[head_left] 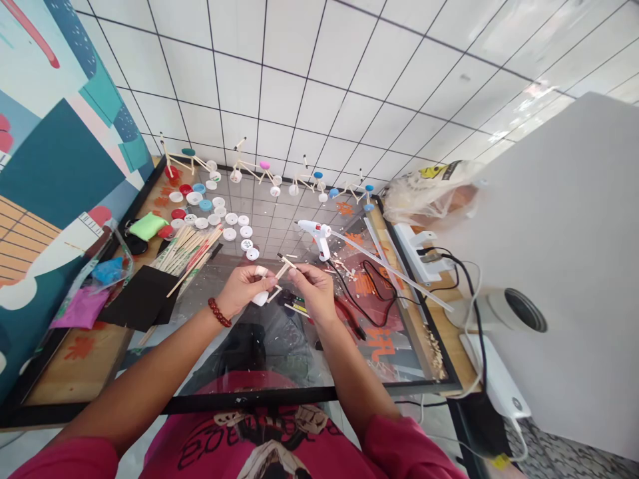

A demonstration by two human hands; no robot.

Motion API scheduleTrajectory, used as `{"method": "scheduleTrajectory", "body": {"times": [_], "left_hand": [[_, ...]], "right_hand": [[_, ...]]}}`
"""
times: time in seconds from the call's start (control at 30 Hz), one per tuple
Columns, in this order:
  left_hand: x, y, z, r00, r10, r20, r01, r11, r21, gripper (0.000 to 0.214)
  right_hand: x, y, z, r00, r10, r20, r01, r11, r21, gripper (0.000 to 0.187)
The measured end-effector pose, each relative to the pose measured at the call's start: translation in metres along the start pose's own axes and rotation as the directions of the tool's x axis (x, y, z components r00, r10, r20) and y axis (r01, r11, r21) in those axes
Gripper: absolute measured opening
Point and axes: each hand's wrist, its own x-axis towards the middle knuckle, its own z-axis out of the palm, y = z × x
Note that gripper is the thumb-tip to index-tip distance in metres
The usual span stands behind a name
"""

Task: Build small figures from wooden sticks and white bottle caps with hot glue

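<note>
Four pale wooden-stick models [264, 165] stand assembled at the desk's far edge, while left hand [247, 287] and right hand [315, 287] pinch one seemingly unfinished pale stick frame [282, 270].

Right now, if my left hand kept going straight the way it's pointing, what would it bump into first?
Past the stick piece it holds, the left hand would probably meet the right hand first, though depth is hard to judge from this one view.
</note>
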Motion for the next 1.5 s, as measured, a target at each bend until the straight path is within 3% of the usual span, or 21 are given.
{"method": "scheduleTrajectory", "body": {"times": [0.13, 0.33, 0.5, 0.7, 1.03, 1.23, 1.4, 1.5], "left_hand": [[-0.003, 0.014, 0.008, 0.994, 0.084, 0.072, -0.083, 0.996, -0.017, 0.036], [-0.007, 0.024, 0.019, 0.98, 0.197, 0.031, -0.198, 0.978, 0.071, 0.027], [-0.009, 0.024, 0.019, 0.973, 0.222, 0.064, -0.229, 0.965, 0.128, 0.029], [-0.009, 0.023, 0.017, 0.976, 0.211, 0.06, -0.219, 0.948, 0.23, 0.025], [-0.008, 0.022, 0.017, 0.976, 0.201, 0.078, -0.213, 0.957, 0.195, 0.02], [-0.007, 0.019, 0.015, 0.981, 0.184, 0.062, -0.192, 0.963, 0.189, 0.023], [-0.008, 0.014, 0.015, 0.984, 0.176, -0.038, -0.169, 0.975, 0.142, 0.027], [-0.009, 0.014, 0.015, 0.984, 0.173, -0.05, -0.164, 0.977, 0.138, 0.026]], "right_hand": [[-0.001, 0.0, 0.0, 0.999, -0.03, 0.043, 0.03, 1.0, 0.002, 0.018], [-0.003, -0.001, 0.002, 0.999, -0.042, 0.015, 0.041, 0.999, 0.036, 0.023], [-0.005, -0.007, -0.002, 0.99, -0.136, 0.042, 0.139, 0.988, -0.069, 0.017], [-0.006, -0.016, -0.005, 0.955, -0.262, 0.141, 0.285, 0.94, -0.185, 0.012], [-0.004, -0.018, -0.007, 0.955, -0.215, 0.205, 0.252, 0.952, -0.173, 0.017], [-0.003, -0.017, -0.008, 0.951, -0.23, 0.205, 0.27, 0.943, -0.194, 0.016], [-0.005, -0.009, -0.008, 0.965, -0.222, 0.142, 0.242, 0.96, -0.138, 0.022], [-0.005, -0.008, -0.008, 0.962, -0.246, 0.12, 0.264, 0.949, -0.172, 0.016]]}}
